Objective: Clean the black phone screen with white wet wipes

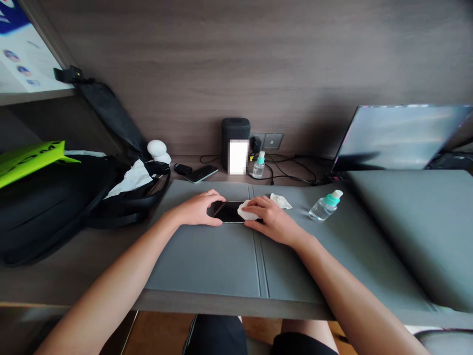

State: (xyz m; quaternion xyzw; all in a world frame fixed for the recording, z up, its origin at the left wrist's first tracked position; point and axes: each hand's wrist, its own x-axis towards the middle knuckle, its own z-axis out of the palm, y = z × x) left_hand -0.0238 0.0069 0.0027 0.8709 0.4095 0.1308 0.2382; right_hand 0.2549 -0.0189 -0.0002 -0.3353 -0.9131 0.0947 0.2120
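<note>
A black smartphone [229, 212] lies face up on the grey desk mat [207, 261]. My left hand [199, 208] grips its left end, with the thumb along the near edge and the fingers at the far edge. Over the right end of the screen, my right hand [271, 217] presses a white tissue [247, 211] under its fingertips; the thumb rests by the phone's near edge. A crumpled tissue [281, 201] lies just beyond my right hand. Farther right stands a clear spray bottle [324, 207] with a teal collar and white top.
Along the back are a second phone [202, 173], a black speaker-like box [235, 129], a smaller bottle [259, 166] and black cables [295, 170]. A black bag [55, 207] fills the left side. On the right are a grey cushion-like block [414, 222] and a screen [402, 138].
</note>
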